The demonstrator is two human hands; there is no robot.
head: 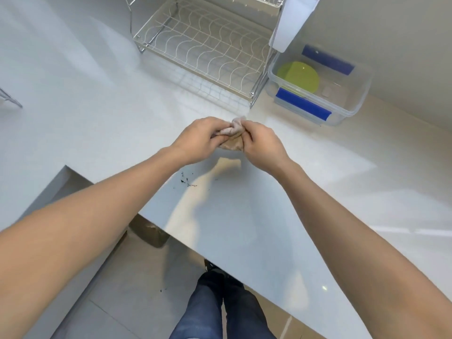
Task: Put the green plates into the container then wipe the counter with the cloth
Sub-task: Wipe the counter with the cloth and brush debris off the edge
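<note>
Wire dish rack [205, 52] behind, green plates [299, 77] inside container [352, 104], dark crumbs [187, 182] on counter [244, 228]; left hand [195, 140] and right hand [263, 145] pinching bunched cloth [233, 139].

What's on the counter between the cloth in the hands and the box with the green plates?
Nothing: in the head view, bare white counter runs from the cloth to the clear container holding the green plates.

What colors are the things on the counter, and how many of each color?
Green: 1, the green plate showing in the container; I can't tell if more lie under it.
Blue: 2, the container's clips.
Tan: 1, the cloth.
Silver: 1, the wire rack.
Total: 5
</note>
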